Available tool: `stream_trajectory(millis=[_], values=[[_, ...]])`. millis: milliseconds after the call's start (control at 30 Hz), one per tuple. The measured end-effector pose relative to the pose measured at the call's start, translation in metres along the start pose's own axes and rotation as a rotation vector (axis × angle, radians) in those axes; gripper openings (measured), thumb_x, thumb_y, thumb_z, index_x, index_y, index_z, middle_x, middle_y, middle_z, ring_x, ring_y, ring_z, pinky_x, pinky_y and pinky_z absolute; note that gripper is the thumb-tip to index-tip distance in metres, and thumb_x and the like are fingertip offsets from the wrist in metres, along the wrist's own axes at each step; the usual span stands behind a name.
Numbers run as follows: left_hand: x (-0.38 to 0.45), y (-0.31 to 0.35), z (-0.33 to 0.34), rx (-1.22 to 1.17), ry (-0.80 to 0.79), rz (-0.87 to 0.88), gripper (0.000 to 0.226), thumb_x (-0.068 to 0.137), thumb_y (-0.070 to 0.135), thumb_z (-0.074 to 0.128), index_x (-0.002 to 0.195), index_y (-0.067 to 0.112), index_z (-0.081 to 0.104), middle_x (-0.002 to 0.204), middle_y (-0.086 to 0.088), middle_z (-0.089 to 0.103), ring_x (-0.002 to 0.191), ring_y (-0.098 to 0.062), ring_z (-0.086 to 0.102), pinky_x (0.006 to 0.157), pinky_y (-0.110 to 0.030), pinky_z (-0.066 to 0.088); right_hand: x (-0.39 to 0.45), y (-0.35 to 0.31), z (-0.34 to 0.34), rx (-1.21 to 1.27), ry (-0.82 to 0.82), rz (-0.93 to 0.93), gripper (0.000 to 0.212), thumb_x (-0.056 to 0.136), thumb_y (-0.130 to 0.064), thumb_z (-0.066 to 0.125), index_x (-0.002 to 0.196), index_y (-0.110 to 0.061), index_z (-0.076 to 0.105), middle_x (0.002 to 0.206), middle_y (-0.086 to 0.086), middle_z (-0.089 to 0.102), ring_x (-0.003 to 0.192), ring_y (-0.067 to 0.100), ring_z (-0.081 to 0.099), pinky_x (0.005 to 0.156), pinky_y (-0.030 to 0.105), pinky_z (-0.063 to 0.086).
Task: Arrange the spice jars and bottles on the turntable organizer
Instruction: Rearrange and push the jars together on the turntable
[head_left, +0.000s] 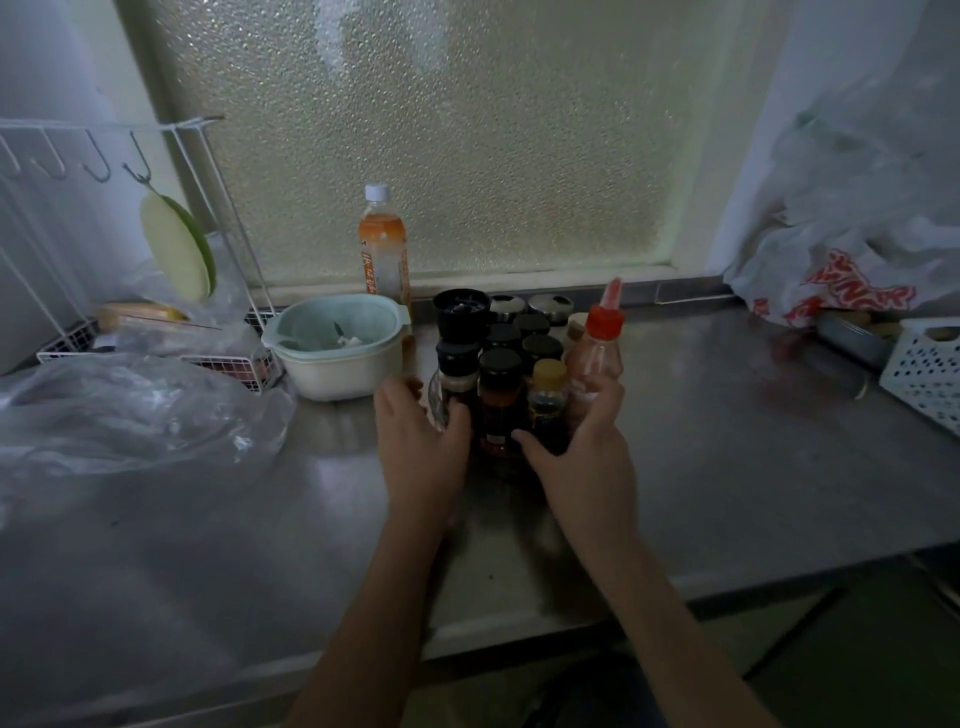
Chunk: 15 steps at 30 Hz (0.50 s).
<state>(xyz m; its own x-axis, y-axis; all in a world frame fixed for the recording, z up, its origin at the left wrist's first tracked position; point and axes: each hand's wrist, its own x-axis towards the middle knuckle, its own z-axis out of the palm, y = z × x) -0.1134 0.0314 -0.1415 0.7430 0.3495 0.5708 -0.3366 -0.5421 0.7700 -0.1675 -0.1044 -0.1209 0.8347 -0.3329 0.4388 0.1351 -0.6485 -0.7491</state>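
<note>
- Both forearms reach in from 6 o'clock over the steel worktop.
- Left hand cups the cluster's 9 o'clock side, fingers curled round a clear grinder with a dark cap.
- Right hand cups the 3 o'clock side, fingers spread wide against a red-capped sauce bottle and a yellow-capped jar.
- Jars stand packed upright at the worktop's centre; the turntable beneath is hidden.
- Bowl sits at 9 o'clock of the cluster, with an orange drink bottle behind it at 12 o'clock.
- White basket sits far off at 3 o'clock.
</note>
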Motion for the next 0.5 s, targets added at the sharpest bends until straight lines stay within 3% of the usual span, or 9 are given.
stream_trajectory(millis=[133, 233, 300, 400, 500], values=[[-0.001, -0.006, 0.004, 0.02, -0.187, 0.087, 0.022, 0.08, 0.015, 0.066, 0.089, 0.011, 0.047, 0.084, -0.003, 0.055, 0.079, -0.016, 0.049, 0.06, -0.021, 0.027, -0.003, 0.012, 0.013, -0.045, 0.04, -0.04, 0.048, 0.084, -0.031, 0.069, 0.126, -0.016, 0.051, 0.122, 0.006, 0.063, 0.111, 0.023, 0.06, 0.087, 0.03, 0.049], [-0.003, -0.004, 0.004, 0.06, -0.212, 0.14, 0.028, 0.077, 0.022, 0.07, 0.083, 0.019, 0.042, 0.064, 0.013, 0.051, 0.063, -0.009, 0.051, 0.05, -0.014, 0.028, -0.006, 0.017, 0.014, -0.038, 0.129, -0.035, 0.044, 0.086, -0.025, 0.066, 0.126, -0.009, 0.056, 0.125, 0.011, 0.06, 0.114, 0.024, 0.055, 0.093, 0.029, 0.046], [-0.002, -0.003, 0.004, 0.066, -0.233, 0.158, 0.033, 0.075, 0.024, 0.072, 0.082, 0.021, 0.04, 0.056, 0.017, 0.049, 0.054, -0.007, 0.053, 0.051, -0.01, 0.032, -0.003, 0.019, 0.012, 0.011, 0.143, -0.023, 0.043, 0.086, -0.019, 0.067, 0.127, -0.008, 0.057, 0.122, 0.011, 0.062, 0.112, 0.024, 0.057, 0.094, 0.033, 0.048], [-0.003, -0.003, 0.007, 0.051, -0.245, 0.168, 0.046, 0.07, 0.03, 0.075, 0.088, 0.028, 0.033, 0.056, 0.016, 0.05, 0.054, 0.002, 0.049, 0.063, -0.03, 0.045, 0.0, 0.021, 0.005, 0.144, 0.189, 0.038, 0.039, 0.083, -0.015, 0.071, 0.118, -0.011, 0.055, 0.114, 0.003, 0.067, 0.104, 0.016, 0.062, 0.088, 0.03, 0.051], [-0.007, -0.001, 0.01, 0.149, -0.191, 0.182, 0.054, 0.062, 0.053, 0.068, 0.087, 0.033, 0.024, 0.073, 0.012, 0.043, 0.071, -0.006, 0.036, 0.073, -0.033, 0.035, -0.002, 0.024, 0.006, 0.178, 0.184, 0.05, 0.029, 0.082, -0.02, 0.073, 0.102, -0.011, 0.054, 0.1, 0.006, 0.068, 0.091, 0.02, 0.065, 0.075, 0.024, 0.05]])
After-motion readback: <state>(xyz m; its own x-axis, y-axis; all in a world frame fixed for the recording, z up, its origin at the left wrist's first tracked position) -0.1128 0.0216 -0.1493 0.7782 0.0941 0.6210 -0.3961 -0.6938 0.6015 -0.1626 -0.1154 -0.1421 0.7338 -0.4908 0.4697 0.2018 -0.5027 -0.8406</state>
